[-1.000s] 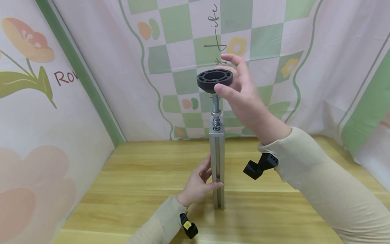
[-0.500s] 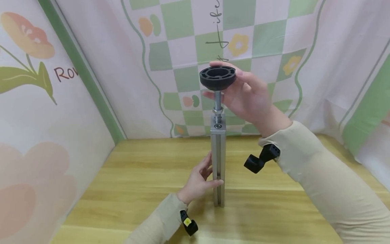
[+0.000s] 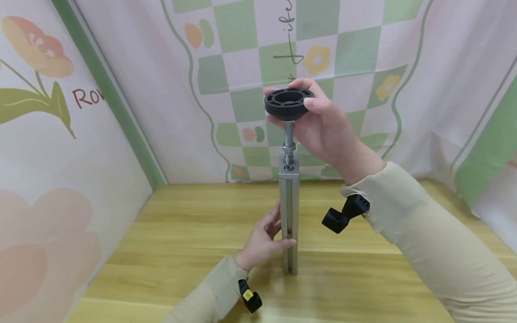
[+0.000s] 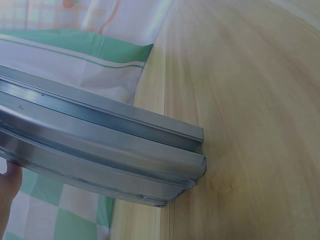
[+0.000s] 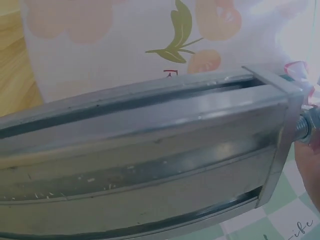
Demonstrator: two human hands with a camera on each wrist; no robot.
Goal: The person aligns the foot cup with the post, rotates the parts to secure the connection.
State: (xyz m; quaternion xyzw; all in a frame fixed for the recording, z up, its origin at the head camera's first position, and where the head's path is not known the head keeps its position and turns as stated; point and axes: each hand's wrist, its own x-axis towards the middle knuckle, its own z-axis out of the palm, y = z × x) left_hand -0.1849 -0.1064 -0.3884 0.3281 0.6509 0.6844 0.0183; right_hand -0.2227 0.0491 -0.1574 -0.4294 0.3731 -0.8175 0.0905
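Observation:
A grooved aluminium profile [image 3: 289, 211] stands upright at the middle of the wooden table, an end plate [image 3: 288, 172] on top. From that plate rises a threaded rod [image 3: 288, 131] with a nut [image 3: 288, 148], carrying a round black levelling foot [image 3: 287, 109]. My left hand [image 3: 262, 242] grips the profile low down, thumb across its near face. At the top, my right hand [image 3: 327, 121] holds the foot's rim, thumb on the near right side and fingers behind. The left wrist view shows the profile's lower end [image 4: 185, 170]; the right wrist view shows its plated end [image 5: 277, 145].
The wooden table [image 3: 181, 229] runs back to a curtain [image 3: 238, 76] with green checks and flowers. A flowered cloth [image 3: 48, 179] hangs on the left. Black camera mounts [image 3: 345, 214] sit on both wrists.
My right hand has let its grip on the black foot loosen and then closed round the rim again. The left hand stays on the profile, which has barely shifted in view.

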